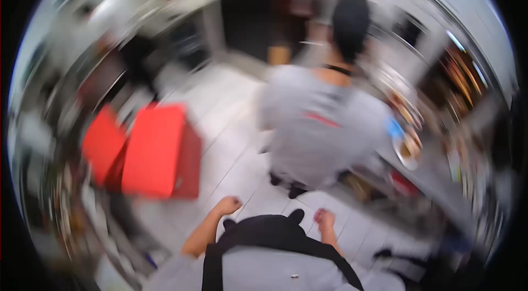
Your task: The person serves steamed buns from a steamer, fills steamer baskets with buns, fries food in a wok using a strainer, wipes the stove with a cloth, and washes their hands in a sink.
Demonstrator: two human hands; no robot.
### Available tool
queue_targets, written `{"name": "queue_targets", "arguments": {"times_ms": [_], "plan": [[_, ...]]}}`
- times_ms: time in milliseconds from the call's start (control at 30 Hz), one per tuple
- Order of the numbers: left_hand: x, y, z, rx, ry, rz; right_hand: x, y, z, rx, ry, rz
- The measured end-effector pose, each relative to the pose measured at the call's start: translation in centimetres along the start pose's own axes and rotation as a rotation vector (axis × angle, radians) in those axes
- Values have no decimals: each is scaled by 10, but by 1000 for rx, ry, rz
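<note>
Beyond the left hand (229, 204) stands a red box (154, 151) — blurred.

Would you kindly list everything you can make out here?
box: 1, maybe 2, red, left
co-worker: 1, grey shirt, black cap, right of centre
second person: 1, white top, blurred, upper left
dish: 1, white, right
blue item: 1, blue, beside dish
counter: 1, grey, right
floor: 1, white tiles, middle
apron: 1, black, bottom
left hand: 1, bare, left of apron
right hand: 1, bare, right of apron
</note>
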State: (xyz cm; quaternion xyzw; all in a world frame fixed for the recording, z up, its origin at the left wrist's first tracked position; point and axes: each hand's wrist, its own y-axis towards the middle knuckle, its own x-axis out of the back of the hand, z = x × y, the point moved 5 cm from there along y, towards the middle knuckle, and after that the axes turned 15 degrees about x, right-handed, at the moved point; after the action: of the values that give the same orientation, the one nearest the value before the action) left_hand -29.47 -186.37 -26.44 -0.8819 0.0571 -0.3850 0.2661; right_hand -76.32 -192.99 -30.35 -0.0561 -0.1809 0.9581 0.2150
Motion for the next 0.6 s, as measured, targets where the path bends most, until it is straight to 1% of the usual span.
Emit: {"name": "queue_targets", "arguments": {"times_ms": [33,67,100,133,200,233,267,333,367,433,467,533,567,600], "plan": [[13,-33,15,63,-11,-14,-65,-47,8,-83,-65,193],[15,-54,50,39,-184,6,-125,-103,12,-180,-137,362],[19,-79,88,88,-349,-31,-195,-154,11,-105,-219,631],[53,-143,158,272,-564,-95,-292,-231,-10,-61,-372,1011],[88,-203,240,303,-663,-273,-384,-314,-32,0,-514,1320],[97,-232,227,329,-700,-348,-392,-313,-27,27,-594,1421],[107,-260,216,384,-725,-386,-407,-314,-22,37,-652,1515],[131,-318,235,469,-880,-541,-444,-332,-38,110,-750,1631],[134,-338,248,494,-892,-561,-461,-343,-48,95,-798,1647],[143,-379,278,496,-1152,-795,-489,-362,-70,50,-893,1661],[151,-399,283,529,-1140,-816,-503,-373,-79,30,-880,1695],[156,-443,309,542,-1260,-991,-527,-401,-105,27,-1011,1747],[159,-464,318,559,-1252,-1001,-542,-418,-119,15,-1004,1765],[162,-486,324,617,-1271,-1060,-556,-435,-133,8,-1051,1811]]}}
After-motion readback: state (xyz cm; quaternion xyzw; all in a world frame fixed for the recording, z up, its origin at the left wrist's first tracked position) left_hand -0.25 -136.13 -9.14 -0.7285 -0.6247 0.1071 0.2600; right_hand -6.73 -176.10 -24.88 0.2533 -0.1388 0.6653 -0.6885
